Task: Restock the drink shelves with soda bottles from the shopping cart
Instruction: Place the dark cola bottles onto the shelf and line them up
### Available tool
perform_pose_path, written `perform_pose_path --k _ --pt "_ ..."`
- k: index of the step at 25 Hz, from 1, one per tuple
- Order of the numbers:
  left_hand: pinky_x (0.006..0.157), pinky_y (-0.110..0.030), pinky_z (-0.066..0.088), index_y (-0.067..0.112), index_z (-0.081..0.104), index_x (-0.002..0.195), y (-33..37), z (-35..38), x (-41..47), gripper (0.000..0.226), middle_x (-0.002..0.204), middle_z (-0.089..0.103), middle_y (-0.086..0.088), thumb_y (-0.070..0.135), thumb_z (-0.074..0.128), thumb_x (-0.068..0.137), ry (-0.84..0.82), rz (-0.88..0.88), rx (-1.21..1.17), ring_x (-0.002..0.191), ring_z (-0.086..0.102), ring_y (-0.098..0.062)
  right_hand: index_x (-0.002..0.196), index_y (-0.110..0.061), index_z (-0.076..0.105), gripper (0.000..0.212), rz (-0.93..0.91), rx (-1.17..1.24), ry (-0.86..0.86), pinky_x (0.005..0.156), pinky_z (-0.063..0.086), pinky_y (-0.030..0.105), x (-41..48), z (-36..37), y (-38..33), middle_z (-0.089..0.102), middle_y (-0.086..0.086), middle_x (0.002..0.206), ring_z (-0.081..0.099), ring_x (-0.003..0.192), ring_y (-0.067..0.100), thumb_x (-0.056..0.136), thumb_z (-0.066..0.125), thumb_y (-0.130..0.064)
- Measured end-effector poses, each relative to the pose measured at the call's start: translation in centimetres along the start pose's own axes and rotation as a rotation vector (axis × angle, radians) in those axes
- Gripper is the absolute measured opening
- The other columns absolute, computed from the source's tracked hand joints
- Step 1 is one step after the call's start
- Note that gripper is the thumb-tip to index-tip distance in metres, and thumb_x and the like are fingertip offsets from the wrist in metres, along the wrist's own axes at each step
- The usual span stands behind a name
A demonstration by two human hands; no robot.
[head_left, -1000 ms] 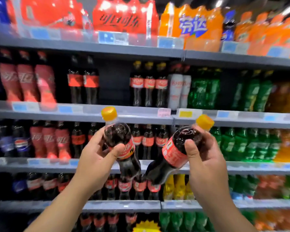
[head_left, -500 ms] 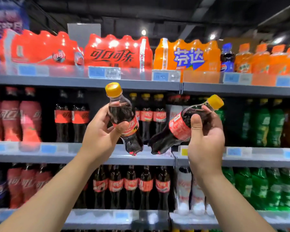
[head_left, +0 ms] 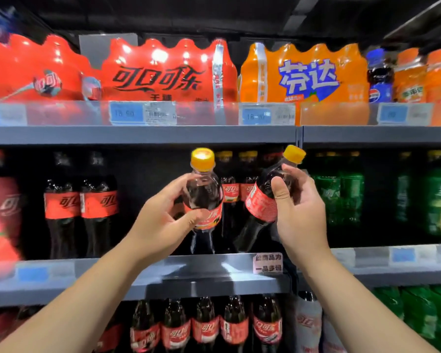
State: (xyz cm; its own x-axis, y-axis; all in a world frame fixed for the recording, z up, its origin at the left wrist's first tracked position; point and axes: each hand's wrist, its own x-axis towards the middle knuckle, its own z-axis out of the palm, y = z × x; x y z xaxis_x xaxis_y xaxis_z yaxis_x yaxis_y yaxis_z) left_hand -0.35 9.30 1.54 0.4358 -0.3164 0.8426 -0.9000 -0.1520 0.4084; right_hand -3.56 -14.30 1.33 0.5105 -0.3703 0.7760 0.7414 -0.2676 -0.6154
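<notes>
Both soda bottles are small, sealed plastic ones full of dark cola, with yellow caps; I judge each fairly heavy for its size, stiff while full, and smooth enough to slip, so the labelled waist is the place to hold, not the cap. The left bottle stands almost upright in the left hand, whose fingers curl round its middle, the thumb lying across the label. The right bottle leans, cap up and to the right, base slanting down towards the left hand's fingers; the right hand grips it at the shoulder, thumb on the label's upper edge, the other fingers wrapped behind. Both forearms reach up and forward; the hands are near each other but apart; whether the two bottle bases touch I cannot tell. Just below the fingers runs the grey shelf; beyond them stands a row of like yellow-capped bottles; the bare space in front of that row seems the likely landing spot.
</notes>
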Motion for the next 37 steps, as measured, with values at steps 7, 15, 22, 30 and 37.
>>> perform_pose_path --k 7,15,22,30,37 --pt "0.091 -0.019 0.050 0.039 0.063 0.124 -2.8 0.3 0.9 0.041 0.112 0.072 0.016 0.053 0.065 0.086 -0.057 -0.118 0.109 0.106 0.067 -0.001 0.132 -0.022 0.063 0.044 0.086 -0.088 -0.143 0.090 0.048 0.021 2.1 1.6 2.2 0.068 -0.009 0.120 0.063 0.110 0.001 0.096 0.061 -0.047" --pt "0.084 -0.019 0.053 0.053 0.060 0.103 -4.6 0.4 2.8 0.013 0.105 0.073 0.013 0.050 0.064 0.091 0.042 -0.224 0.135 0.097 0.068 0.005 0.123 -0.038 0.060 0.047 0.138 -0.121 -0.353 0.070 0.048 0.004 4.4 3.0 2.8 0.072 -0.017 0.108 0.068 0.091 -0.011 0.082 0.078 -0.052" --pt "0.076 -0.004 0.048 0.035 0.057 0.118 -6.4 0.5 2.8 0.028 0.095 0.072 0.035 0.015 0.062 0.099 0.160 -0.305 0.024 0.093 0.068 0.012 0.142 -0.062 0.032 0.086 0.076 -0.140 -0.574 0.086 0.050 0.007 3.6 2.8 4.4 0.068 -0.025 0.120 0.068 0.107 -0.004 0.076 0.080 -0.033" --pt "0.084 -0.016 0.054 0.032 0.056 0.123 -7.2 1.7 3.4 0.031 0.121 0.070 0.009 0.029 0.064 0.093 0.141 -0.406 -0.242 0.102 0.069 0.002 0.143 -0.039 0.041 0.090 0.105 -0.289 -0.564 0.084 0.055 0.011 3.0 2.4 5.2 0.073 -0.018 0.109 0.067 0.098 -0.009 0.064 0.082 -0.053" --pt "0.084 -0.019 0.053 0.054 0.025 0.148 -6.4 0.9 1.0 0.114 0.116 0.064 0.032 0.065 0.088 0.053 -0.032 -0.385 0.251 0.102 0.066 0.007 0.119 -0.041 0.046 0.064 0.167 -0.452 -0.551 0.077 0.051 0.015 1.3 1.9 4.3 0.066 -0.021 0.106 0.063 0.098 -0.004 0.066 0.075 -0.060"
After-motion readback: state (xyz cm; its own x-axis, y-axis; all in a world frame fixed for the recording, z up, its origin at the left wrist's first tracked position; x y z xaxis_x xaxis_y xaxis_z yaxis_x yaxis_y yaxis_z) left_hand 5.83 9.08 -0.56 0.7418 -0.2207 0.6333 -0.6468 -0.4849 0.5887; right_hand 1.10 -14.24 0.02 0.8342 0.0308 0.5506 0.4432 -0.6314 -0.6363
